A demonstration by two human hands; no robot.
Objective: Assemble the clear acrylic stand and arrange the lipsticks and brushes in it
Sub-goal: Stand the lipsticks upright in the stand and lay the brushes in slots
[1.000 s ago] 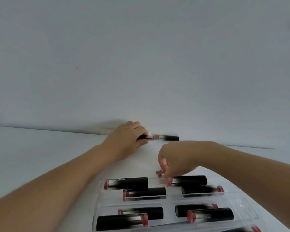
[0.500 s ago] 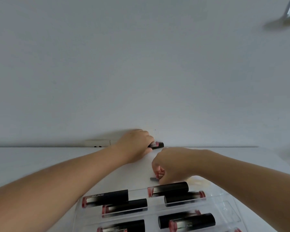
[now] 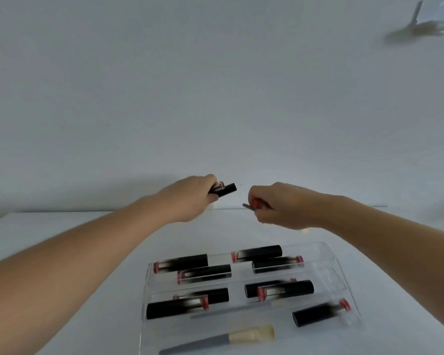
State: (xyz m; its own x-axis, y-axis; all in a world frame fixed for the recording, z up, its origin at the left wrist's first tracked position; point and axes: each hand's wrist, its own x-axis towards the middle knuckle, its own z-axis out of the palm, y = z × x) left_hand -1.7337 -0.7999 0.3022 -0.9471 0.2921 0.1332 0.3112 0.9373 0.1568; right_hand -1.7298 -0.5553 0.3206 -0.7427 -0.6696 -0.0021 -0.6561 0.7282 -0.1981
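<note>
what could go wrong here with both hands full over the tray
1. The left hand grips its lipstick at one end only, so it may tip out as it travels.
2. The right hand pinches a small red-tipped item that might slip.
3. The lipsticks in the clear tray lie loose and overlapping; setting more in could knock them, or roll the brush at the front.

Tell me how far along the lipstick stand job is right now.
Done: several lipsticks already lie in the clear acrylic stand, and a brush lies at its near end. In hand: the left hand grips a black lipstick; the right hand holds a small red-tipped item, too blurred to identify. Left: both held items must go into the stand.
</note>
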